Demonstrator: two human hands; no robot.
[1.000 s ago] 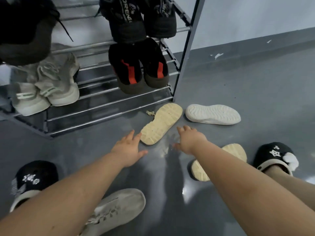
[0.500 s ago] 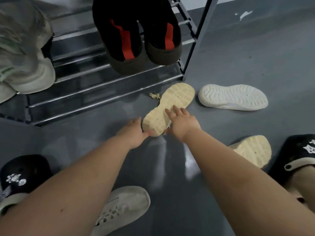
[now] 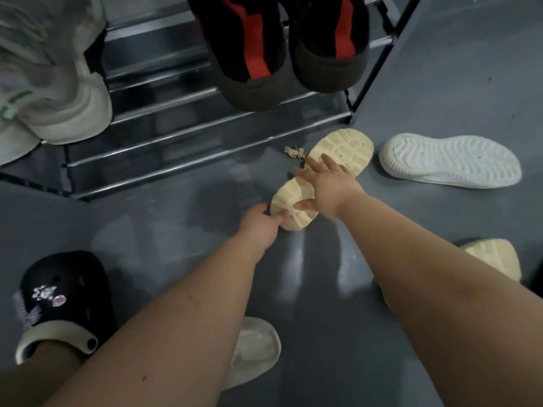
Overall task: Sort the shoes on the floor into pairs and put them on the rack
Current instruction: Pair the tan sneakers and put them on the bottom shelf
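Black clog point(image 3: 63, 301): near left, worn on the person's foot, so not one to sort.
Pale sneakers point(image 3: 55, 92): far left on the rack point(image 3: 188, 148), already side by side as a pair.
Grey-white shoe point(image 3: 255, 346): near the bottom, mostly hidden under the left forearm; it lies loose on the floor point(image 3: 323, 304), and its mate is probably the white one.
Black-and-red pair point(image 3: 282, 45): on the rack's upper bar, heels hanging over the front edge toward us.
Left hand point(image 3: 260, 223): fingers and thumb narrowed onto the near end of the cream shoe, pinching its edge; this looks like the grip for turning it over.
Cream shoe point(image 3: 332, 174): on the floor just in front of the rack's right corner, sole up. Its long axis runs diagonally from near left to far right; the broader far end points at the rack post, and a knot of lace point(image 3: 293, 151) sticks out on its left.
Right hand point(image 3: 324, 186): spread wide and flat across the middle of the sole, pressing more than gripping, likely steadying the shoe while the left lifts.
White shoe point(image 3: 449, 161): right of the cream one and apart from it, sole up, lying nearly left to right.
Second cream shoe point(image 3: 496, 257): near right, half hidden behind the right forearm, probably the mate to fetch next.
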